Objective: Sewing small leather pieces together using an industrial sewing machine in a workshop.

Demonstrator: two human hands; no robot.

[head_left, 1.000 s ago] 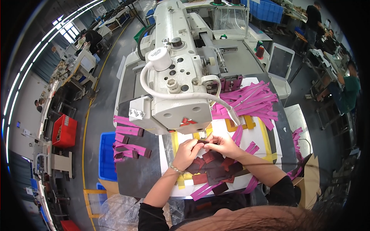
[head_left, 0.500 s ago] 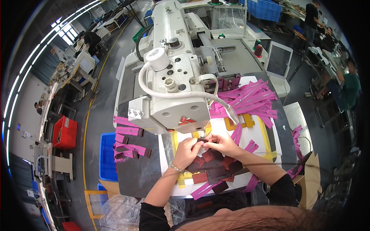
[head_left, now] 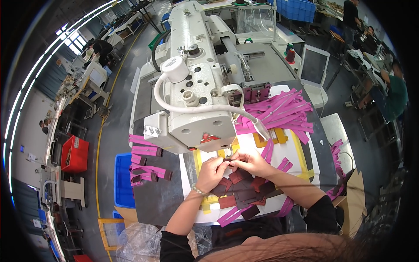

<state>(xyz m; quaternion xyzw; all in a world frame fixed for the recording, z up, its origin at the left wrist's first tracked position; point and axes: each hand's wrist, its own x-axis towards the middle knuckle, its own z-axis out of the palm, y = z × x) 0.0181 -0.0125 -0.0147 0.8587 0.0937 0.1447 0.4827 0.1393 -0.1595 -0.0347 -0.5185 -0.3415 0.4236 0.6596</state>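
My left hand [head_left: 211, 174] and my right hand [head_left: 253, 166] meet just below the sewing machine head [head_left: 201, 122], pinching a small dark brown piece [head_left: 228, 160] between fingertips and thumbs. Beneath them lies a loose pile of dark brown and reddish patches [head_left: 240, 192] on a white work plate [head_left: 301, 163] edged with yellow tape. Pink zipper strips [head_left: 279, 111] are heaped behind my right hand, more pink strips with dark ends [head_left: 148, 170] lie at the left, and others lie beside and under the patches. Whatever is under my fingers is hidden.
A blue bin [head_left: 124, 179] stands left of the table, with a red crate [head_left: 74, 153] beyond. A screen [head_left: 314, 65] and thread cones [head_left: 290, 56] are at the back right. Co-workers [head_left: 351, 15] are at benches on both sides; cardboard [head_left: 351, 214] is at lower right.
Both hands stay together on the dark piece, with slight finger movement. The camera view has shifted a little, so the machine and surroundings appear slightly displaced.
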